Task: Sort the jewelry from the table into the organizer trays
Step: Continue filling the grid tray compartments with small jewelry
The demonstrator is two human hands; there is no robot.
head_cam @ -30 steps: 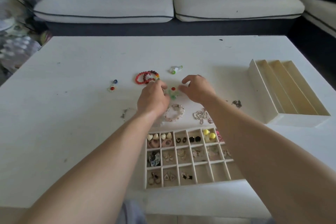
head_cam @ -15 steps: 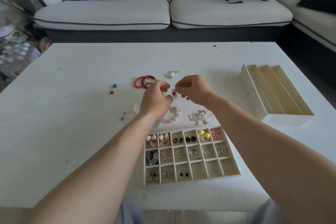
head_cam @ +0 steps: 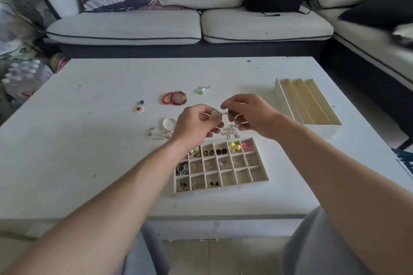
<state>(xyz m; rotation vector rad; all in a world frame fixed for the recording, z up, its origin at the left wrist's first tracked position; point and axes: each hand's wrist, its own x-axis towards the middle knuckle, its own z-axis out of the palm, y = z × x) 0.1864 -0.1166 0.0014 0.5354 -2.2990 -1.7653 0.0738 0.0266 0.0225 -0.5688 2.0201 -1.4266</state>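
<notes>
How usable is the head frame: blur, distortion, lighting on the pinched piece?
Head view: soft even daylight, no glare, faint shadows on the table; wide-angle bowing at the sofa and frame edges; left-edge clutter smeared; the small piece pinched between left hand and right hand is too soft to identify; grid tray contents readable.

The small piece [head_cam: 224,113] pinched between the left hand [head_cam: 196,126] and right hand [head_cam: 252,116], mid-frame, was too small to identify. The left hand hid the upper-left compartments of the grid tray [head_cam: 245,184], and both hands partly covered the silver chains [head_cam: 230,132].
</notes>
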